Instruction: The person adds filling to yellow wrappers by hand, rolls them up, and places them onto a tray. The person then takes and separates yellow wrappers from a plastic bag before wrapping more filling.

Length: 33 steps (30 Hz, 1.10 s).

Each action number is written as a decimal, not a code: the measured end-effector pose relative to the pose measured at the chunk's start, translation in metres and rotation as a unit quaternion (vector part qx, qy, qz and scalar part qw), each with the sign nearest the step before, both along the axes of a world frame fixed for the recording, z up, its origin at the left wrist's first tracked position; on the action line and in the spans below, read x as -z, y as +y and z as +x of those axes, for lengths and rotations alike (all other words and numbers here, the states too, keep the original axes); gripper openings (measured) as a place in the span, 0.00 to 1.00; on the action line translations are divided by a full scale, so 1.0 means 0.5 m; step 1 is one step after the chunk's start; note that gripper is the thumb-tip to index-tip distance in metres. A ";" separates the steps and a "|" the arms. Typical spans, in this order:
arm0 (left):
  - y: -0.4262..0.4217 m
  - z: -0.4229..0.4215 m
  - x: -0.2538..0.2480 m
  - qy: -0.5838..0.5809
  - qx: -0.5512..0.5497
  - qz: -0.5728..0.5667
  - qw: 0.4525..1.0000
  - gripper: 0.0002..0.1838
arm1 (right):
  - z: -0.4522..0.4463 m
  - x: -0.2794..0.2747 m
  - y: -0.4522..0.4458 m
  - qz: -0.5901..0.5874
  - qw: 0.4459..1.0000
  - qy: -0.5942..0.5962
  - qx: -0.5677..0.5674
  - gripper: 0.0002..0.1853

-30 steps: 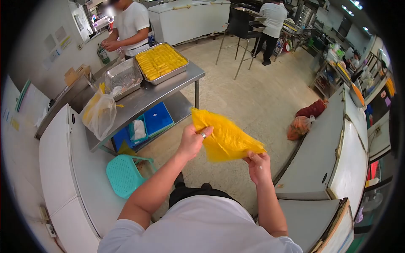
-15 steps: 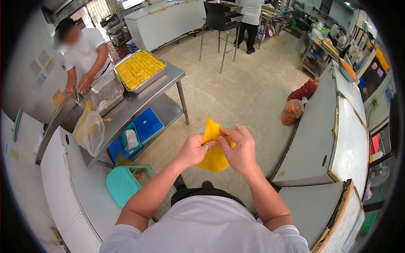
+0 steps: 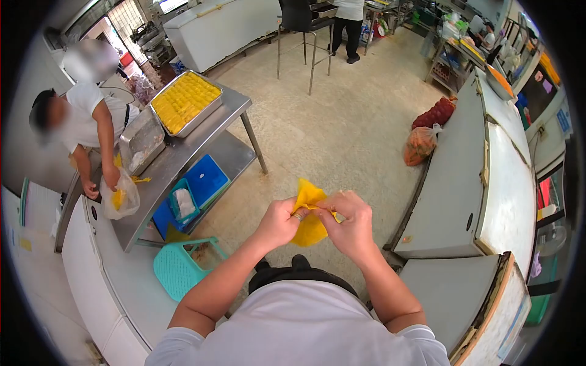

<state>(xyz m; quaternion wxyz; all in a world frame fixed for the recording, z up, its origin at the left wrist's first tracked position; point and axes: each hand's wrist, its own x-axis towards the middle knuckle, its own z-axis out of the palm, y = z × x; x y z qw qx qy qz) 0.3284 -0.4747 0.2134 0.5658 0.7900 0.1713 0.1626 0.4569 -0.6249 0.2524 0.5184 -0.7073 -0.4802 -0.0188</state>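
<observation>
In front of my waist, a thin yellow wrapper sheet [image 3: 310, 230] is held up in the air between both hands. Its top corner sticks up above my fingers and the rest hangs below them. My left hand [image 3: 282, 222] pinches its left side; a ring shows on one finger. My right hand [image 3: 349, 219] has thumb and fingers closed on its right side, close to the left fingertips. Whether anything lies inside the folds is hidden.
On the steel table [image 3: 204, 128] at left stand a tray of yellow rolls [image 3: 186, 100] and a second metal tray [image 3: 141, 143]. A co-worker [image 3: 91, 116] reaches into a plastic bag [image 3: 124, 195]. A turquoise stool [image 3: 177, 268] and white freezers [image 3: 439, 201] flank me.
The top of the yellow wrapper sheet has spread wider, and my fingers have shifted along it. The co-worker has leaned down and left, a hand now in the plastic bag.
</observation>
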 end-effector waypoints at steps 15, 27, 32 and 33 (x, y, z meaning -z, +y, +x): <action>0.071 -0.026 0.032 -0.127 -0.082 -0.106 0.983 0.11 | 0.387 0.053 -0.308 0.371 0.835 0.265 0.310 0.06; 0.031 0.010 -0.043 -0.087 0.035 0.120 0.988 0.12 | 0.107 -0.050 -0.100 0.043 0.894 0.446 -0.013 0.11; 0.020 0.032 -0.048 -0.126 0.092 0.135 0.978 0.14 | 0.086 -0.081 -0.063 -0.110 0.968 0.197 -0.110 0.12; 0.021 0.031 -0.039 -0.123 0.097 0.144 0.977 0.14 | 0.087 -0.081 -0.062 -0.113 0.969 0.189 -0.108 0.11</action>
